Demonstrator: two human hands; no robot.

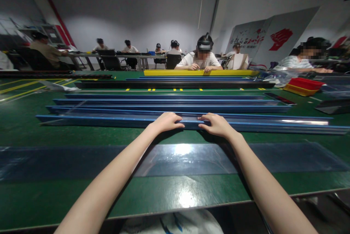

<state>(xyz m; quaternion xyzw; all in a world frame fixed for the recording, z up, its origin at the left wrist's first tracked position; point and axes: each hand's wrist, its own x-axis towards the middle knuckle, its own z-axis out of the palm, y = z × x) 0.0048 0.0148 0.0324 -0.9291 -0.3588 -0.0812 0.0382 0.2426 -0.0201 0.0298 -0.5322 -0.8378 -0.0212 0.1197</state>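
Note:
A long blue channel strip [259, 127] lies across the green table in front of me. My left hand [167, 121] grips it near its middle, thumb on the near side and fingers over the top. Just to the right, my right hand [214, 124] holds the same strip in a like pinch, with a short gap between the hands. Close behind lies another blue channel strip [123, 108], partly overlapped in view. Between my forearms a long clear plastic sheet [183, 159] rests flat on the table, shining under the lights.
Farther back lie a black strip [175, 84] and a yellow strip [232, 73], with a person [202, 57] bent over the yellow one. Red and yellow trays [303, 86] stand at right beside a dark phone-like object [280, 98]. Several people sit at tables behind.

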